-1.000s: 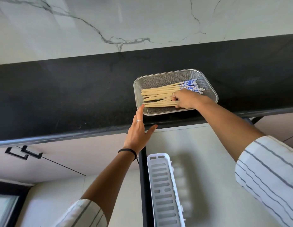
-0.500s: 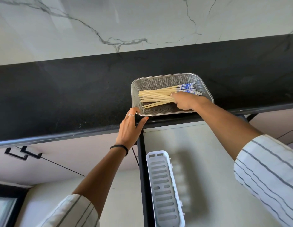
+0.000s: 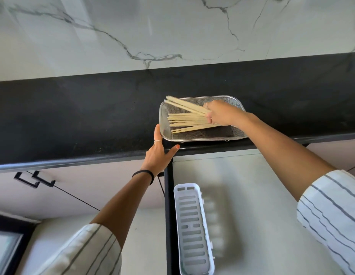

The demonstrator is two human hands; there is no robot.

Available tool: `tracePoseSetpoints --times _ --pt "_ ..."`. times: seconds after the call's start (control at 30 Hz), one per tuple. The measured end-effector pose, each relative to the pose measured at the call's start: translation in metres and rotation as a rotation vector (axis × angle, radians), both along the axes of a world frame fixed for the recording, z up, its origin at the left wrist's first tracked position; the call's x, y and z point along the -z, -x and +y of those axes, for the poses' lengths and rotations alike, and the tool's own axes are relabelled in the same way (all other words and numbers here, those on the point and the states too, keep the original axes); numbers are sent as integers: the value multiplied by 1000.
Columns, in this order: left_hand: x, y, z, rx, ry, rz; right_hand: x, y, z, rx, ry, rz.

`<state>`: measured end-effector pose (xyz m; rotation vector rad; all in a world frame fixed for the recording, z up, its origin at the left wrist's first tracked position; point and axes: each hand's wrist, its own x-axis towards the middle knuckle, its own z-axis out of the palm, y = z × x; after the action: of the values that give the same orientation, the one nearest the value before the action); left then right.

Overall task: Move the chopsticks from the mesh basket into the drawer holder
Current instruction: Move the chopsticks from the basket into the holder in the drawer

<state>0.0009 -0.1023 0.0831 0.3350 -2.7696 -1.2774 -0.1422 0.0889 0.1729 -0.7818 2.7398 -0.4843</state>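
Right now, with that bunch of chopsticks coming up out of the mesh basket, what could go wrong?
The right hand grips only some chopsticks; they fan out and could slip. The loose chopsticks beneath might get dragged out. The mesh basket sits at the counter edge, steadied only by the left hand, so it may slide.

Pale wood chopsticks (image 3: 185, 118) noted in silver mesh basket (image 3: 202, 135) at centre frame. Countertop (image 3: 73, 116) black; wall (image 3: 113, 32) white marble, grey-veined. Holder (image 3: 193, 231) white, lower centre. Sleeves (image 3: 331, 211) white, grey-striped.

I see the black countertop (image 3: 73, 116) carrying only the mesh basket (image 3: 192, 136), set near its front edge just beyond my left hand (image 3: 158, 153).
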Motion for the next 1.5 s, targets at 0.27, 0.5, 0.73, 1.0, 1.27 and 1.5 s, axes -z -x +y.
tracePoseSetpoints --times 0.27,0.5,0.73,1.0,1.27,1.5 --pt "-1 3 11 -89 104 -109 -48 -45 19 -2 602 -349" --pt "-7 13 6 -79 250 -133 21 -119 54 76 759 -876" --pt "-3 17 1 -52 359 -141 140 -202 46 407 498 -1150" --pt "4 18 -8 14 470 -208 209 -236 -3 708 272 -1136" --pt "7 14 -10 86 608 -169 236 -241 -31 732 166 -797" --pt "7 13 -13 112 615 -141 237 -250 -28 791 238 -695"
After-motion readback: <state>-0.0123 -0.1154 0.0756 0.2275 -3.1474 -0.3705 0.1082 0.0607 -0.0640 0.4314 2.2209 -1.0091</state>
